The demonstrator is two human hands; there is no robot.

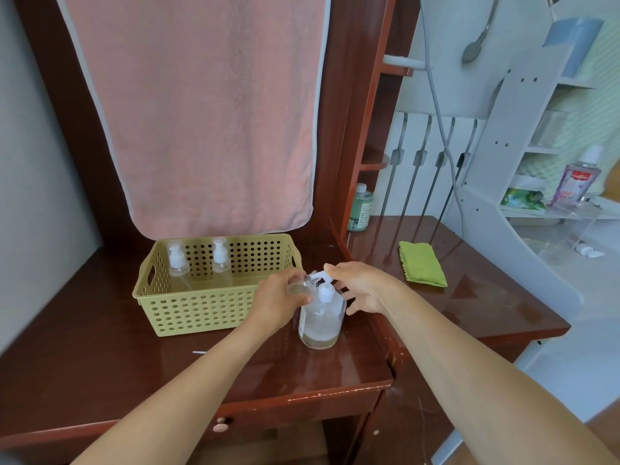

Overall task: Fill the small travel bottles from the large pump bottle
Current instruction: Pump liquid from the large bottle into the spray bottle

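Now | left hand (pixel 277 298) wraps travel bottle (pixel 298 288) | right hand (pixel 360 286) presses pump (pixel 326 292)

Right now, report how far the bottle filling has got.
Done, apparently: two capped travel bottles stand in the basket, holding yellowish liquid. In hand: the left hand grips an uncapped third bottle at the spout of the large pump bottle, while the right hand touches its pump. Left: finish filling and cap it.

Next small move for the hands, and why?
Probably press down the pump head of the large pump bottle with the right hand. The left hand holds the small travel bottle tilted, its open neck at the nozzle, and it looks only partly filled.
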